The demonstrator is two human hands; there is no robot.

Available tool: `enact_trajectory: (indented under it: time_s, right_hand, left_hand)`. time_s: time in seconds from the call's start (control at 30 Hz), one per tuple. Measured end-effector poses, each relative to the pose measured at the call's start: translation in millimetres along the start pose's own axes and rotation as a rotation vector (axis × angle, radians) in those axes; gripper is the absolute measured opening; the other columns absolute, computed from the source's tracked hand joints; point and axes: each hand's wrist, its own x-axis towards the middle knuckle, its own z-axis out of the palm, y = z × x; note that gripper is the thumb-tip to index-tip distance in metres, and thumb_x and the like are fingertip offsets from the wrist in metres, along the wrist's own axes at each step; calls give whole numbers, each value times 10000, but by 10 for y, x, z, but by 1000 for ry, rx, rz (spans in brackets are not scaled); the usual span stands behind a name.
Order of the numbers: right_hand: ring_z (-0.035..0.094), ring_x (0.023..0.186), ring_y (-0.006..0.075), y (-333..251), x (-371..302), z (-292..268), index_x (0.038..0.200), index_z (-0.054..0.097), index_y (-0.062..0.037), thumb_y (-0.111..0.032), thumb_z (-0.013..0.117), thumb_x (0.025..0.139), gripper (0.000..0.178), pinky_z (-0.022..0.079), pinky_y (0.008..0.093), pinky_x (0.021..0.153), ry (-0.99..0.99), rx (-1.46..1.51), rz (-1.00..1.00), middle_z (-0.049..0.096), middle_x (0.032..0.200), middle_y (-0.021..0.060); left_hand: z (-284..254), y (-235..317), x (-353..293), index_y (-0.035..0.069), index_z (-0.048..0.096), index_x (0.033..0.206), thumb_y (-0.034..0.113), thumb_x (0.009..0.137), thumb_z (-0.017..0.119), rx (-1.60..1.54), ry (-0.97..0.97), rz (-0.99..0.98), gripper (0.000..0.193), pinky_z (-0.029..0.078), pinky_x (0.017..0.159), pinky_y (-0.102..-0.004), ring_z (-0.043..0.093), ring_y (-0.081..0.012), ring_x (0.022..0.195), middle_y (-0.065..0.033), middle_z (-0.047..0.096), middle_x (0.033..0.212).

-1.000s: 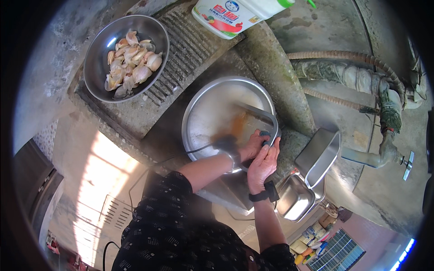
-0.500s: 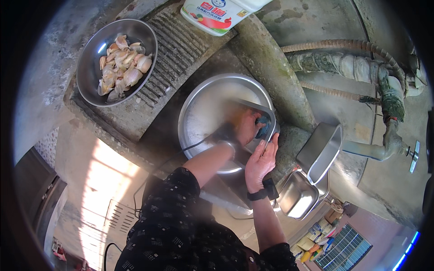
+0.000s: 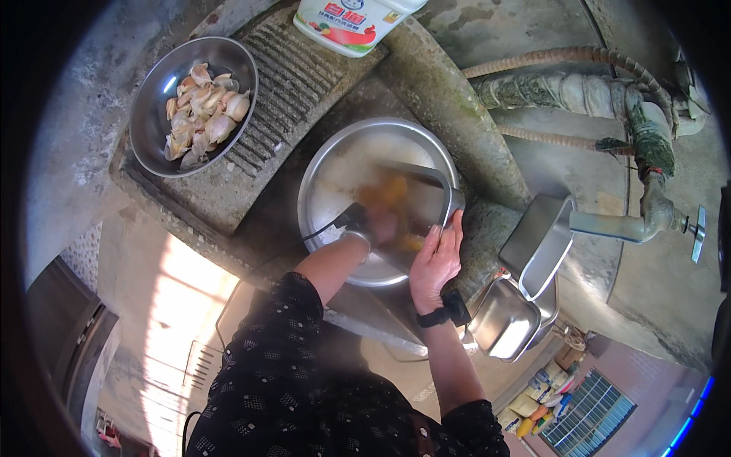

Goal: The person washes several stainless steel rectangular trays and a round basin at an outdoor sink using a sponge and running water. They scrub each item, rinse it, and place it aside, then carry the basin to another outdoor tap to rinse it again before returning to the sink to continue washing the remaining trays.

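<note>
A round metal basin (image 3: 310, 164) of cloudy, sudsy water stands in a stone sink. Tilted in it is a rectangular stainless-steel pan (image 3: 454, 200). Fingers wrapped over the pan's near right corner, my right hand (image 3: 436, 263) holds it, with a dark band and small box at the wrist. My left hand (image 3: 378, 225) reaches inside the pan and is smeared by motion, so its fingers do not show. A yellow-orange blur lies ahead of it; I cannot make out what that is. A dark device with a cord is strapped to the left wrist.
Garlic cloves (image 3: 202, 114) fill a metal bowl (image 3: 141, 126) on the ridged stone slab (image 3: 293, 72). Behind stands a white jug (image 3: 346, 27). On the right, rectangular steel pans (image 3: 502, 320) are stacked below a tap (image 3: 617, 226) and wrapped pipes (image 3: 563, 99).
My left hand has moved left and nearer inside the pan and is now blurred; the blue-green thing at its fingers no longer shows. My right hand keeps its hold on the pan.
</note>
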Motion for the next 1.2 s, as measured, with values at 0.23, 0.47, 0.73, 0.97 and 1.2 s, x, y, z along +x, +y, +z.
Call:
enact_trajectory:
  time_s: [0.23,0.47,0.73,0.97,1.2]
  right_hand:
    - [633,1005,344,82,50,45,815,547,17,-27,576,872,78,516,385,754,28,117,-26,520,1359,238]
    - [576,831,195,211,-133,-292,627,472,20,171,545,669,172,433,277,608,79,178,-128,543,1293,155]
    - [417,669,171,311,-391,-834,621,397,-5,193,545,604,247,368,295,574,384,129,-166,533,1284,166]
    - [372,668,128,430,-332,-1046,663,326,-36,255,481,616,333,305,265,543,535,17,-296,483,1339,169]
    - [492,703,80,518,-311,-870,746,492,24,165,476,740,142,384,221,596,358,229,170,535,1345,117]
  left_hand:
    - [22,180,66,174,606,1283,257,830,572,-414,-214,378,462,471,942,-429,607,-350,1099,-178,640,1175]
    - [-430,41,-623,94,527,1338,158,820,649,-784,-87,457,536,446,967,-360,581,-270,1133,-154,597,1269]
    - [-715,-187,-698,123,641,1113,199,812,621,-146,-25,163,311,484,913,-423,598,-340,1064,-155,643,1096]
    - [-604,-398,-480,146,660,1073,147,811,594,282,469,10,270,461,862,-463,502,-346,1092,-131,508,1159]
    - [-400,-627,-349,103,667,1033,126,834,572,393,117,252,222,476,874,-445,581,-303,1051,-162,592,1097]
